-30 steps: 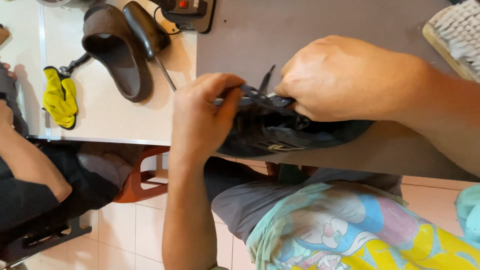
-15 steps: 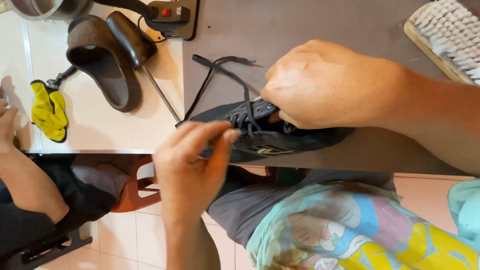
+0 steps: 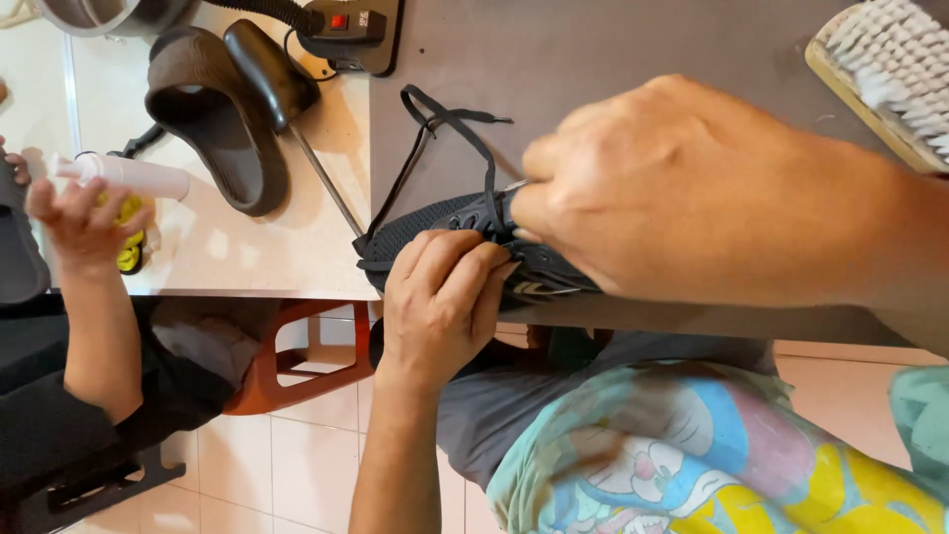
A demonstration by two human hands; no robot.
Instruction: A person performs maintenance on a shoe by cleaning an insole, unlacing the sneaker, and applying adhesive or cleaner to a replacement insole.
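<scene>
Grey mat [image 3: 613,69] — hands, seemingly lacing shoe [image 3: 435,225]

Looks like a small shoe-repair or shoe-cleaning workbench, set up in a tiled room. Grey mat [image 3: 633,59] laid over a pale worktop [image 3: 227,257], with a black mesh shoe [image 3: 445,232] and its loose lace [image 3: 465,124] on it. At the far right, a pale-bristled scrubbing brush [image 3: 885,64]. At the far left, a dark slide sandal [image 3: 213,119], a black switch box with a red light [image 3: 351,30], and another person's hand [image 3: 79,222] holding a white tube [image 3: 129,176]. Below the bench edge, beige floor tiles [image 3: 297,455] and a brown stool frame [image 3: 297,356].
</scene>
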